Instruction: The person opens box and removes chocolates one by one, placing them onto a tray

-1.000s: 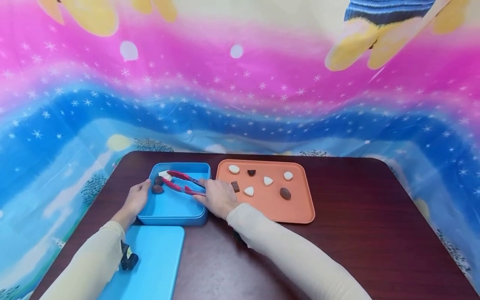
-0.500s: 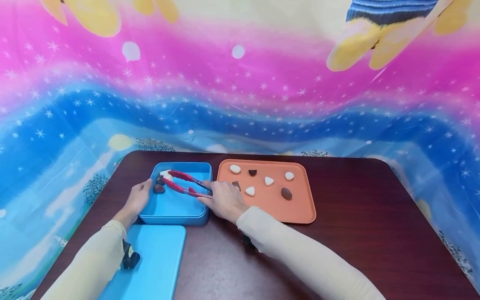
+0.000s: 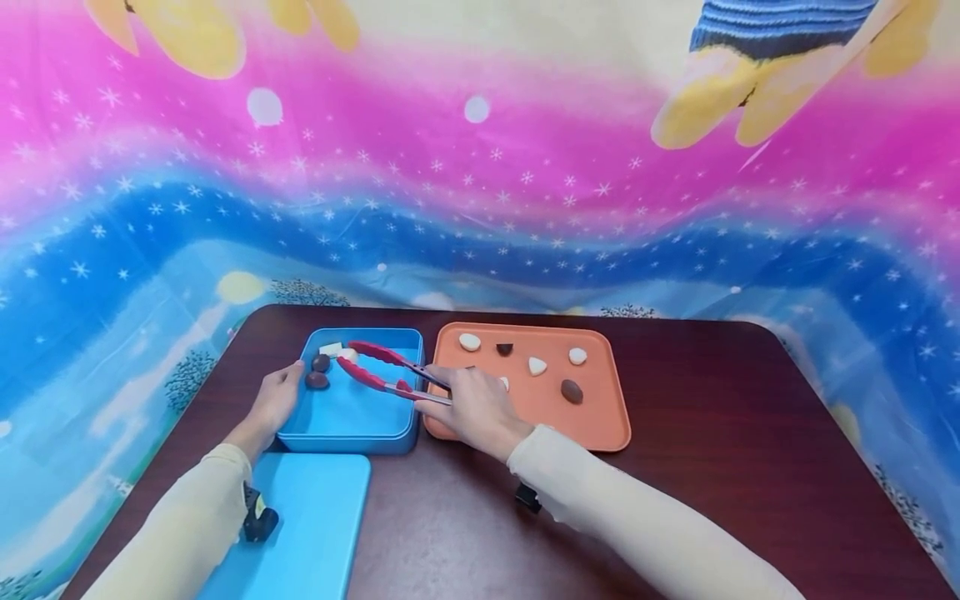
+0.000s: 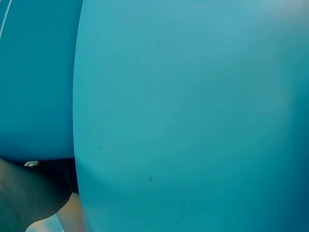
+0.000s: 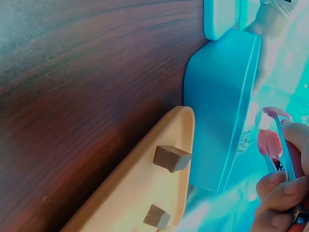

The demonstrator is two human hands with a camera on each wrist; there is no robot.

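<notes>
My right hand (image 3: 476,410) grips a pair of red-tipped tongs (image 3: 369,380), which reach over the blue box (image 3: 352,417). Their tips are spread beside a small white piece (image 3: 349,355); whether they touch it I cannot tell. Near the box's left wall lie another white piece (image 3: 330,350) and two dark brown pieces, one round (image 3: 321,363), one oval (image 3: 318,381). My left hand (image 3: 276,396) holds the box's left side, thumb at the rim; its fingers are mostly hidden. The right wrist view shows the pink tong tips (image 5: 270,143) and the fingers round the handles.
Right of the box, an orange tray (image 3: 600,425) carries several white and brown pieces, including an oval brown one (image 3: 572,392). Two brown blocks show there in the right wrist view, one near the rim (image 5: 171,158). A flat blue lid (image 3: 315,517) lies in front of the box.
My right hand has moved right, drawing the tongs back from the box's left corner; their tips now stand further apart. White pieces there show more plainly. The left hand stays at the box.
</notes>
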